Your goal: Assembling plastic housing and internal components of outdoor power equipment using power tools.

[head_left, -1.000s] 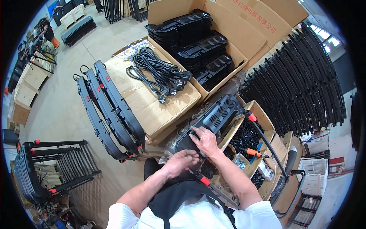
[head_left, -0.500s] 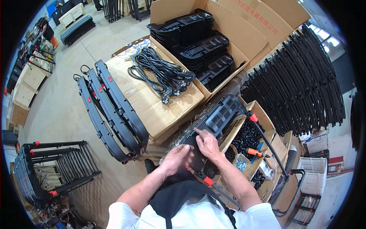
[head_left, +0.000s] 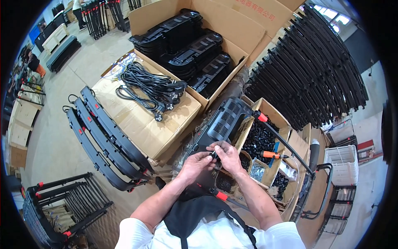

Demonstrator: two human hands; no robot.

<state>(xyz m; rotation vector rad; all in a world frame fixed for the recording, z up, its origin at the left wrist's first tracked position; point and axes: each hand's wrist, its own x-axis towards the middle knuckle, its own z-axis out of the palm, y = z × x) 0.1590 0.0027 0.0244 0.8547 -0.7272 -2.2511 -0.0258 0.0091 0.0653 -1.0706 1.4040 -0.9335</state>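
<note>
Right hand [head_left: 229,158] moved to left hand [head_left: 196,165] | black bar [head_left: 288,147] — across parts box [head_left: 277,113]

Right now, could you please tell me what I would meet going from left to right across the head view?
Three curved dark panels, left hand, right hand, orange-handled tool, white plastic basket.

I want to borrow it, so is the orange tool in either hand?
No, the orange tool lies beside the small black parts, apart from the left hand and the right hand.
</note>
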